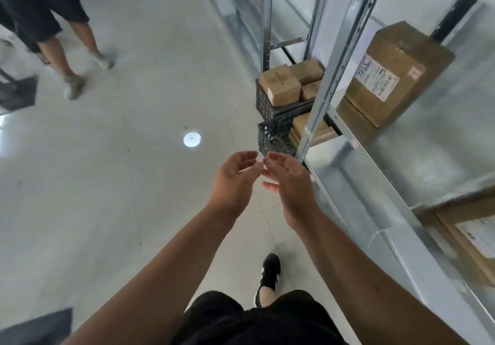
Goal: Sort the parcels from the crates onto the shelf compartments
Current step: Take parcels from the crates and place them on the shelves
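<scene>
Both hands, the left hand (235,175) and the right hand (290,181), reach forward empty with fingers loosely curled, fingertips nearly meeting. Ahead, brown parcels (281,84) fill two dark crates (270,133) on the floor beside the metal shelf (375,173), where a large box (393,76) sits.

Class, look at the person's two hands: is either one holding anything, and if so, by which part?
Nothing is held. The left hand and right hand are both open and empty, raised above the pale tiled floor.

empty cupped hands (263,175) near crates (278,119)
</scene>
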